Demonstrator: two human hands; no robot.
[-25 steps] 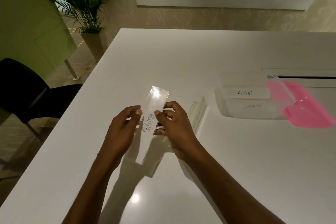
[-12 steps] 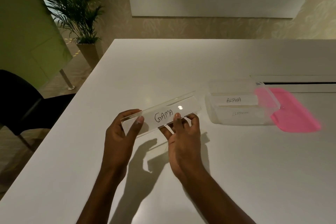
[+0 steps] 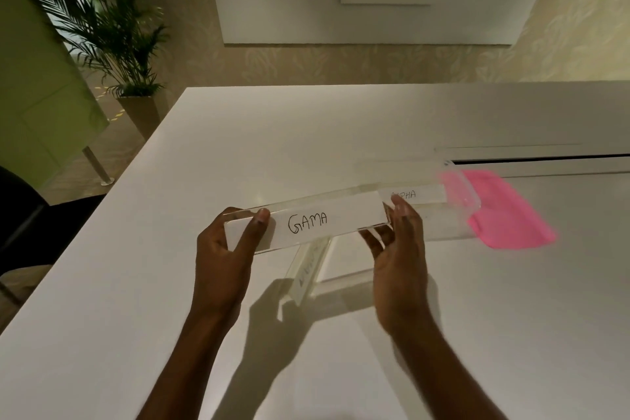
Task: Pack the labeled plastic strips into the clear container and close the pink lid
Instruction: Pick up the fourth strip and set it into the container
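Note:
A clear plastic strip labelled GAMA [image 3: 317, 220] is held level above the table, one end in each hand. My left hand [image 3: 228, 249] pinches its left end with thumb on top. My right hand [image 3: 397, 242] grips its right end, close to the clear container [image 3: 453, 225]. Inside that container lies a strip labelled ALPHA [image 3: 414, 195], partly hidden by my right fingers. The pink lid [image 3: 504, 211] lies flat on the table against the container's right side. Another clear strip [image 3: 306, 271] rests on the table below the held one, its label unreadable.
The white table [image 3: 306, 133] has its left edge near a dark chair [image 3: 30, 218] and a potted palm [image 3: 112, 41]. A long dark slot [image 3: 545, 158] runs across the table behind the container.
The GAMA strip has been raised and carried right toward the container, my hands spreading to its two ends. The strip lying on the table beneath is now uncovered.

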